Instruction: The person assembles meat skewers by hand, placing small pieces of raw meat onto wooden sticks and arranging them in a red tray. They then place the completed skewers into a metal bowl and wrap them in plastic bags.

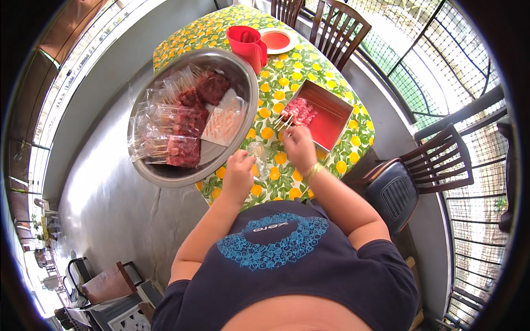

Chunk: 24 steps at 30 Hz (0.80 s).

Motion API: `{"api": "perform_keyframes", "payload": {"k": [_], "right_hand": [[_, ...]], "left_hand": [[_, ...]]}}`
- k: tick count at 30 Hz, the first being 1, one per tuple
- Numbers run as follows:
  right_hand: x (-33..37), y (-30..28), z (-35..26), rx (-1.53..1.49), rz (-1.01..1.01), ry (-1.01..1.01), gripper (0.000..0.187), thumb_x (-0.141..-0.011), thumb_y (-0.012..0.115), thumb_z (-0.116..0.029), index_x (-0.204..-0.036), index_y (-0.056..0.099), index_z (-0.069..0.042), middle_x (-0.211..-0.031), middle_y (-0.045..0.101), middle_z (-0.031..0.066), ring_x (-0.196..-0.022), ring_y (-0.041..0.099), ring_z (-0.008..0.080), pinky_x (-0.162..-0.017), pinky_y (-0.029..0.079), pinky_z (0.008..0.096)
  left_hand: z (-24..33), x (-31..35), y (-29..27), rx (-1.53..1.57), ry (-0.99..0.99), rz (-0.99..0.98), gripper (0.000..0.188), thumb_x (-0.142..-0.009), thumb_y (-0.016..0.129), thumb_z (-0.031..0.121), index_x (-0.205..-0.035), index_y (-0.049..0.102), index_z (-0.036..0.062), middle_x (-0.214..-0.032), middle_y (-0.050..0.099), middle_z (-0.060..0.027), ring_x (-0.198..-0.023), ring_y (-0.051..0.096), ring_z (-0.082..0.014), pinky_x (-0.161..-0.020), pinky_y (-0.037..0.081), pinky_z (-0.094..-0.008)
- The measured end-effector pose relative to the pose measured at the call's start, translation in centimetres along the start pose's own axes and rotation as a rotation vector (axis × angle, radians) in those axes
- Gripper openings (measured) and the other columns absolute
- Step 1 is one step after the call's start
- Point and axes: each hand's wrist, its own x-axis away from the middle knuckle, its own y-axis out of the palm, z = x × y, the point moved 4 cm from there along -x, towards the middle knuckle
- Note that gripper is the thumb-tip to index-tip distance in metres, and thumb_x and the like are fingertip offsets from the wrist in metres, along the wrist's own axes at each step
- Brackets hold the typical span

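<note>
My left hand [239, 172] has its fingers closed on a crumpled clear plastic bag [258, 159] above the table. To its right, my right hand [300, 148] is curled at the stick ends of several raw meat skewers [300, 112]; its fingertips are partly hidden. The skewers' pink meat rests at the left side of a shallow rectangular metal tray [335, 139]. Thin sticks and a reddish bottom show inside the tray. On the left, a big oval metal basin [251, 94] holds several plastic-wrapped bundles of skewered meat [183, 150] and a stack of clear printed bags [225, 118].
A red plastic jug [247, 47] and a white plate [287, 34] with a reddish-orange middle stand at the far side. The tablecloth [268, 132] has a yellow fruit pattern. Dark wooden chairs [338, 27] stand behind, and a black-seated chair [393, 190] is at the right.
</note>
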Motion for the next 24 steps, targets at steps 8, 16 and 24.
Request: {"api": "perform_keyframes", "payload": {"k": [8,16,24], "right_hand": [[-6.9,4.6,10.6,-0.022,-0.360,0.947,0.051,-0.087,0.069,-0.052,-0.096,0.070,-0.002,-0.076,0.071,0.0081,-0.055,0.067,0.0172,-0.050,0.053,0.0315],[-5.4,5.7,10.7,-0.886,-0.030,1.265,0.009,-0.097,0.065,-0.016,-0.097,0.064,-0.007,-0.071,0.062,0.0008,-0.054,0.058,0.0098,-0.047,0.051,0.0241],[-5.6,6.3,9.3,-1.077,0.213,1.253,0.009,-0.098,0.058,-0.005,-0.101,0.062,-0.012,-0.074,0.058,0.0030,-0.057,0.054,0.0152,-0.057,0.057,0.0287]], "left_hand": [[0.2,0.2,-0.3,0.027,0.008,0.008,0.029,-0.076,0.062,-0.007,-0.102,0.071,0.0048,-0.119,0.061,-0.0165,-0.107,0.059,-0.0377,-0.092,0.050,-0.0434],[-1.1,0.5,0.3,0.116,0.004,0.050,0.028,-0.083,0.061,-0.005,-0.110,0.068,-0.0007,-0.119,0.061,-0.0185,-0.110,0.059,-0.0377,-0.095,0.049,-0.0434],[-1.4,0.1,1.6,0.114,0.005,-0.013,0.036,-0.081,0.062,-0.004,-0.118,0.064,-0.0048,-0.122,0.060,-0.0197,-0.112,0.058,-0.0383,-0.098,0.048,-0.0432]]}}
